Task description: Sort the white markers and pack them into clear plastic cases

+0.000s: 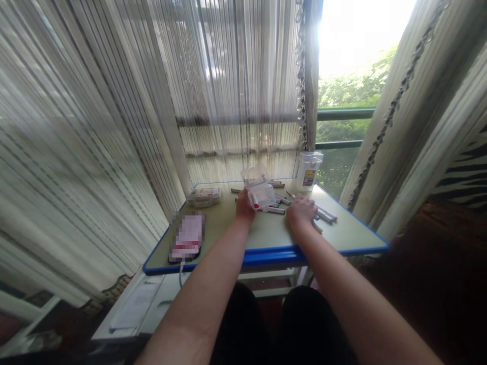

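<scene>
My left hand [245,207] is closed around a clear plastic case [262,196], held tilted over the table with its lid hinged up. Inside the case lies a marker with a red end [256,206]. My right hand [302,209] is palm down on the table with its fingers curled among the markers. A marker with a yellowish end [318,228] sticks out from under it; the fingertips are partly hidden. Just right of this hand are several pale markers [326,215], one red-ended. More markers [277,210], some with green ends, lie scattered below and behind the case.
A tall clear container [309,172] with a label stands at the table's back right. At the back left sits a flat clear box [205,196]. A phone [187,236] with a cable lies near the left edge of the blue-rimmed table [350,238]. Curtains [236,91] hang behind.
</scene>
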### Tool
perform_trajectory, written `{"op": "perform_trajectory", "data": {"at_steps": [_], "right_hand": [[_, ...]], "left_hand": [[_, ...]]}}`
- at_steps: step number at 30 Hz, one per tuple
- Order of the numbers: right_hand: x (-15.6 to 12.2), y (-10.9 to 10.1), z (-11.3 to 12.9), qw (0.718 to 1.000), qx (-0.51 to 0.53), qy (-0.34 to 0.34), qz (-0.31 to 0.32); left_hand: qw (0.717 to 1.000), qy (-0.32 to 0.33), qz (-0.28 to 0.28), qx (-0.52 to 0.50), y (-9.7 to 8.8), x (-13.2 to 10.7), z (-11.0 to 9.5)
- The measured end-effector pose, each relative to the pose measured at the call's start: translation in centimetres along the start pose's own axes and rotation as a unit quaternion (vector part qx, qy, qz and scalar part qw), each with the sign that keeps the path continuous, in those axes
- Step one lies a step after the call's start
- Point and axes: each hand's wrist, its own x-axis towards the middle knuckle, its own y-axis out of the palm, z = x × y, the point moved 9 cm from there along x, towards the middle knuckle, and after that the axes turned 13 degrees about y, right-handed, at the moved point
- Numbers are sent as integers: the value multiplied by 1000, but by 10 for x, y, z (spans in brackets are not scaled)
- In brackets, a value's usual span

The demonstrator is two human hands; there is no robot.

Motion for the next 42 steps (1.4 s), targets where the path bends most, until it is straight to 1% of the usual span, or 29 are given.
{"op": "perform_trajectory", "data": {"at_steps": [3, 5, 9, 12, 15, 18, 21, 24, 26, 30, 33, 35, 37, 39, 42], "right_hand": [[-4, -8, 10, 996, 65, -56, -38], [-8, -12, 19, 986, 116, -111, -53], [-22, -21, 36, 949, 203, -233, -57], [-31, -29, 38, 923, 253, -286, -39], [-34, -33, 34, 905, 301, -301, -18], [-36, -29, 34, 894, 315, -318, 11], [-38, -24, 36, 889, 313, -333, 41], [-37, -22, 35, 890, 315, -325, 60], [-36, -23, 34, 890, 320, -320, 56], [-38, -22, 38, 883, 328, -332, 48], [-36, -22, 38, 891, 331, -308, 42], [-34, -26, 34, 897, 335, -285, 35], [-37, -34, 31, 899, 334, -284, 30], [-46, -44, 30, 891, 322, -321, 13], [-63, -58, 32, 870, 297, -392, -41]], "left_hand": [[1000, 1, -1, 0, 0, 0, 1], [1000, 2, -2, 1, 0, -1, 3], [1000, -7, -12, -7, -1, -1, 6], [999, -20, -24, -10, -3, -3, 9], [999, -26, -32, -4, -4, -4, 11], [999, -32, -33, 14, -5, -5, 14], [998, -39, -36, 23, -7, -5, 15], [998, -44, -29, 23, -8, -5, 12], [998, -49, -22, 23, -7, -4, 11], [999, -48, -19, 15, -6, -4, 11], [999, -48, -19, 16, -5, -4, 13], [999, -47, -16, 22, -5, -4, 13], [998, -47, -14, 27, -5, -3, 12], [998, -48, -13, 33, -5, -3, 12], [997, -54, -13, 48, -6, -4, 13]]}}
